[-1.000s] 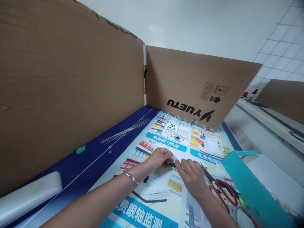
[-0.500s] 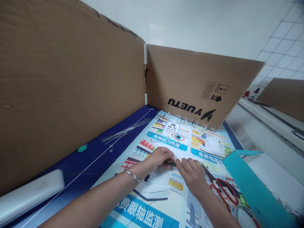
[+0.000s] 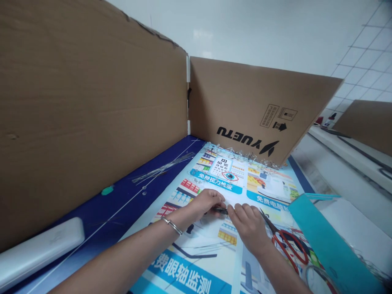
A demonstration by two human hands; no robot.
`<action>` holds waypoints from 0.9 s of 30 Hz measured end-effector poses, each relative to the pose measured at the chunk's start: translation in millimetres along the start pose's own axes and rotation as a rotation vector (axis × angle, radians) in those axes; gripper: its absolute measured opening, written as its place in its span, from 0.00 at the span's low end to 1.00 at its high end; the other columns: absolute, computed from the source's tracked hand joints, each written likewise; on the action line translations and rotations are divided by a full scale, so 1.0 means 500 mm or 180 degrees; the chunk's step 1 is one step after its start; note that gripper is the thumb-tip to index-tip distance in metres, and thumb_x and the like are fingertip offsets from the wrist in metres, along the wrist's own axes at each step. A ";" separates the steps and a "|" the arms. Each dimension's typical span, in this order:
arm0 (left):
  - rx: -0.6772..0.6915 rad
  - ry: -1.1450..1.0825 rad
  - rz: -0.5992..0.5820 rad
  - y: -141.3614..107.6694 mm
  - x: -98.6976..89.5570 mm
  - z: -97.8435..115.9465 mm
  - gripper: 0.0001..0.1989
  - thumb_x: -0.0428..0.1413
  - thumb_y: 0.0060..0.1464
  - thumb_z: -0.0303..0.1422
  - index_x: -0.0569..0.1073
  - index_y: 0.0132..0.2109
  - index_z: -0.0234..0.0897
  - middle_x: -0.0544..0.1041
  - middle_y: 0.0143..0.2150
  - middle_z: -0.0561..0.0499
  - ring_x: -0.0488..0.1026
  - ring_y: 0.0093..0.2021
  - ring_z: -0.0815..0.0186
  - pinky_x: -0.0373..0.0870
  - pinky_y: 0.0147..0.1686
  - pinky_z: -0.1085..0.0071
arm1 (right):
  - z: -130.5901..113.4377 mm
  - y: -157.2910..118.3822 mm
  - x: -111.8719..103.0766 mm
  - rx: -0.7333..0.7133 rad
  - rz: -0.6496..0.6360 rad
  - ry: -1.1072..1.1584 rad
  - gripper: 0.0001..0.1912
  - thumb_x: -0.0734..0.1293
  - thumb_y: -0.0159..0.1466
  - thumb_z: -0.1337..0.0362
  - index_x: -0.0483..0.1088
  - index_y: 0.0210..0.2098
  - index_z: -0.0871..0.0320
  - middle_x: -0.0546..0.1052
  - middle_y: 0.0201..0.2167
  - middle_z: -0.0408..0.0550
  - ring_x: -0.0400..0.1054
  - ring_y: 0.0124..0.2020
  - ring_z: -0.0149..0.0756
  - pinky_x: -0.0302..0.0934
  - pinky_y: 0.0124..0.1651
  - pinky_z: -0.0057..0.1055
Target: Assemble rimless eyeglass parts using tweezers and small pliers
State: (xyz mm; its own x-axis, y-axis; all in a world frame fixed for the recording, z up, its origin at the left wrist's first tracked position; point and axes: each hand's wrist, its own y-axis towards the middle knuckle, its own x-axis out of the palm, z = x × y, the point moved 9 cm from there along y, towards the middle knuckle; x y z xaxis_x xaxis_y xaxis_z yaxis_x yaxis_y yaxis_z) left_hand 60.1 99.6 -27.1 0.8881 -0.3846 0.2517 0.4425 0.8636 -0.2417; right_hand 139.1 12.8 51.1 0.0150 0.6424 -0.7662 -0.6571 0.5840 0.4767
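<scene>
Over the printed poster sheet [image 3: 214, 228], my left hand [image 3: 211, 201] is closed in a pinch, a silver bangle on its wrist. What its fingertips hold is too small to make out. My right hand [image 3: 248, 223] is closed around a slim dark tool [image 3: 221, 211], whose end points left to the left fingertips; its kind is mostly hidden by the fingers. Just right of this hand lie scissors [image 3: 286, 241] with red-orange handles, blades toward the back. Several thin wire pieces [image 3: 208, 247] lie on the sheet below the hands.
Cardboard panels stand at the left [image 3: 92, 98] and the back [image 3: 245, 94]. Small clear pieces [image 3: 245, 155] line the back panel's foot. A wire bundle [image 3: 165, 167] lies on the blue surface, a white case [image 3: 45, 253] front left. At right are a turquoise board [image 3: 330, 245] and tape roll [image 3: 318, 279].
The view has shifted very slightly. Both hands keep their place and their grip.
</scene>
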 end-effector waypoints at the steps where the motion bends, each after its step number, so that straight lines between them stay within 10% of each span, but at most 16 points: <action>1: -0.0004 0.0005 0.0016 -0.001 -0.001 0.002 0.13 0.57 0.43 0.37 0.70 0.34 0.30 0.75 0.31 0.43 0.73 0.29 0.64 0.70 0.25 0.70 | 0.000 0.000 0.001 -0.0002 -0.0028 0.0003 0.14 0.58 0.62 0.69 0.64 0.47 0.56 0.69 0.38 0.49 0.59 0.37 0.36 0.49 0.37 0.36; 27: 0.0725 0.0283 -0.0189 -0.007 0.007 0.065 0.13 0.53 0.49 0.38 0.69 0.33 0.30 0.74 0.31 0.46 0.74 0.30 0.66 0.70 0.34 0.68 | 0.011 -0.009 0.042 0.0768 -0.0627 0.0250 0.12 0.57 0.63 0.63 0.64 0.45 0.55 0.68 0.31 0.47 0.58 0.32 0.36 0.48 0.32 0.33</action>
State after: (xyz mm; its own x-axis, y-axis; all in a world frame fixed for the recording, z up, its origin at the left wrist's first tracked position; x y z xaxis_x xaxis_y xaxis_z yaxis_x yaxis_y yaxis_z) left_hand 57.6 105.9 4.8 0.8733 -0.4552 0.1734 0.4636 0.8860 -0.0091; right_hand 146.7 26.5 35.1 0.0598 0.4704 -0.8804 -0.4494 0.8003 0.3970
